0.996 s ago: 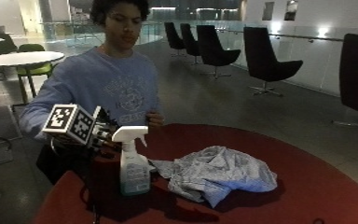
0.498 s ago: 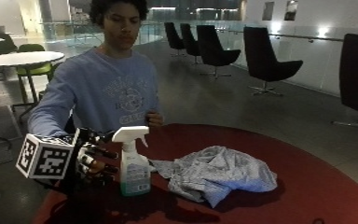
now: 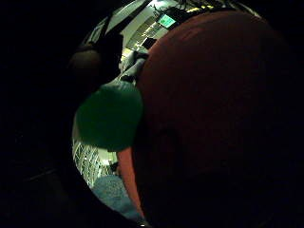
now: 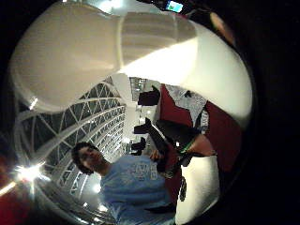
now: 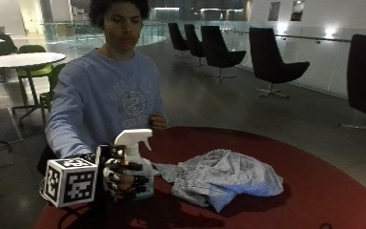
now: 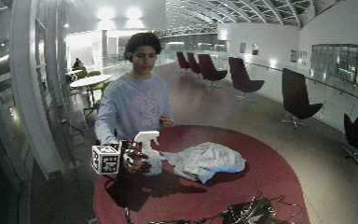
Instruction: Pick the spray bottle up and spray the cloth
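Observation:
A spray bottle [image 5: 138, 164] with a white trigger head and greenish liquid stands upright near the left edge of the round red table [image 5: 310, 191]. My gloved right hand [image 5: 123, 174] is at the bottle's body, with its fingers curled round it from the left. The crumpled pale grey cloth [image 5: 224, 176] lies on the table just right of the bottle, apart from the hand. In the thumb side palm view the white spray head [image 4: 93, 51] fills much of the picture, with the cloth [image 4: 190, 101] beyond. The little finger side palm view shows the bottle's green lower part [image 3: 109, 116] beside the red table [image 3: 213, 118].
The person's bare left hand [image 5: 157, 122] is held at the chest, behind the table. A dark device with cables [image 6: 247, 212] lies at the table's front edge. Black chairs [image 5: 272, 62] stand well behind, off the table.
My right hand has come down from beside the spray head and in to the bottle's body, where its fingers now wrap round it. Bottle and cloth have not moved.

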